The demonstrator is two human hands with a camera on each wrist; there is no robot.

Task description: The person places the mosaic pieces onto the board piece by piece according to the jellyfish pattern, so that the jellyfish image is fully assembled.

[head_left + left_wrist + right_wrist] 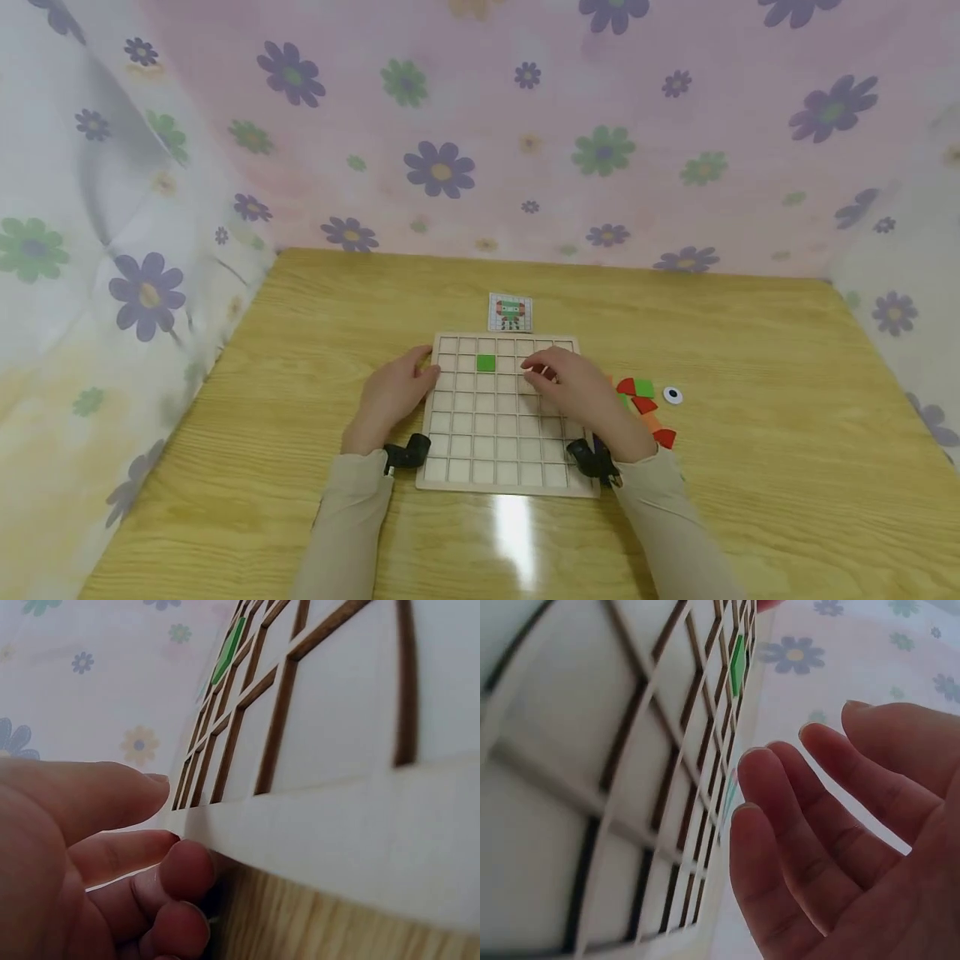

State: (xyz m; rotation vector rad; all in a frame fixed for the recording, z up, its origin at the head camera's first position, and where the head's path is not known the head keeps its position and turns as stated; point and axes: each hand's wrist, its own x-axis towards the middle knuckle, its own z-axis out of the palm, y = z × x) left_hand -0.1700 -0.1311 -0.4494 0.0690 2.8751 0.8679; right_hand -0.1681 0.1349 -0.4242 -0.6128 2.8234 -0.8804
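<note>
A wooden grid board [495, 492] lies flat on the table, with one green square tile [486, 363] in a cell of its second row from the back. My left hand [392, 390] is at the board's left edge, fingertips touching it. In the left wrist view the thumb [112, 795] is stretched toward the rim and the other fingers are loosely bent. Over the board's right half hovers my right hand [573, 387]; its relaxed fingers [795, 847] hold nothing that I can see in the right wrist view.
Behind the board lies a small picture card [510, 312] with a grid figure. Right of the board are several red, green and orange pieces, including a red piece [664, 437], and a round white-and-black eye piece [672, 395]. The right forearm partly hides the pile. Flowered cloth surrounds the table.
</note>
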